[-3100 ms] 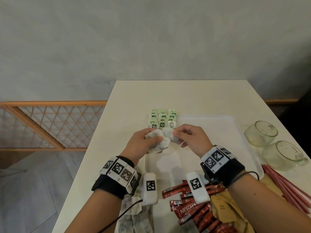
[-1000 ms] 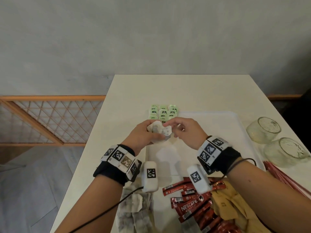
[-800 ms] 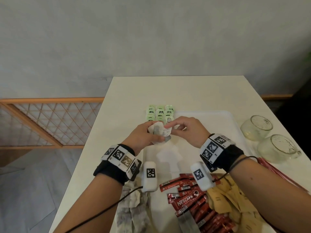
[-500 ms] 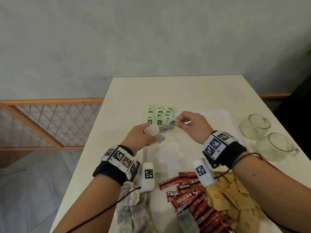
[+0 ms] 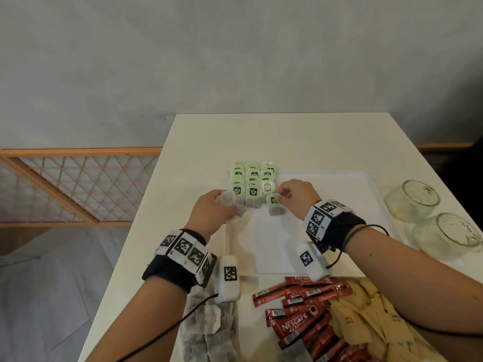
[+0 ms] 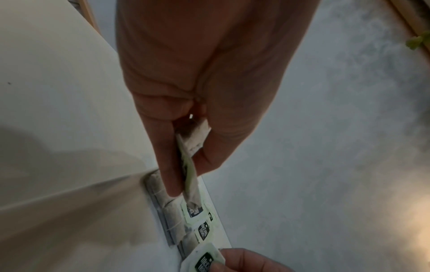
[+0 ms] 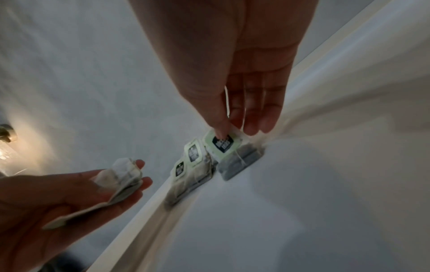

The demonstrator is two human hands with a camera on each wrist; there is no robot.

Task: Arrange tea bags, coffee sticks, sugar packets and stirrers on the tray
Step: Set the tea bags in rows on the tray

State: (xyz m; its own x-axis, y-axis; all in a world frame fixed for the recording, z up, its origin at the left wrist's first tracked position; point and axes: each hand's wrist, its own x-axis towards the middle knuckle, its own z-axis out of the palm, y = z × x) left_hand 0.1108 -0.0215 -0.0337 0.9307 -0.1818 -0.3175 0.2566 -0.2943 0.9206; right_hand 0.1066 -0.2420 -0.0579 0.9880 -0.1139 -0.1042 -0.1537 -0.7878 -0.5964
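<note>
A white tray (image 5: pixel 326 184) lies on the table, with rows of green-tagged tea bags (image 5: pixel 252 178) in its far left corner. My left hand (image 5: pixel 222 206) hovers just left of those rows and grips a small stack of tea bags (image 5: pixel 231 201); the left wrist view shows that stack (image 6: pixel 193 139) pinched between thumb and fingers. My right hand (image 5: pixel 280 198) pinches the green tag of one tea bag (image 5: pixel 274 206) and holds it down on the tray at the right end of the nearest row. In the right wrist view, thumb and forefinger grip that tag (image 7: pixel 222 145).
Red coffee sticks (image 5: pixel 300 317) and brown sugar packets (image 5: pixel 366 322) are heaped near me, in front of the tray. Loose tea bags (image 5: pixel 206 327) lie by the table's left edge. Two glass cups (image 5: pixel 413 199) (image 5: pixel 449 239) stand right of the tray.
My right hand drew one tea bag off the stack in my left hand and carried it right and down onto the tray beside the nearest row. The hands have parted.
</note>
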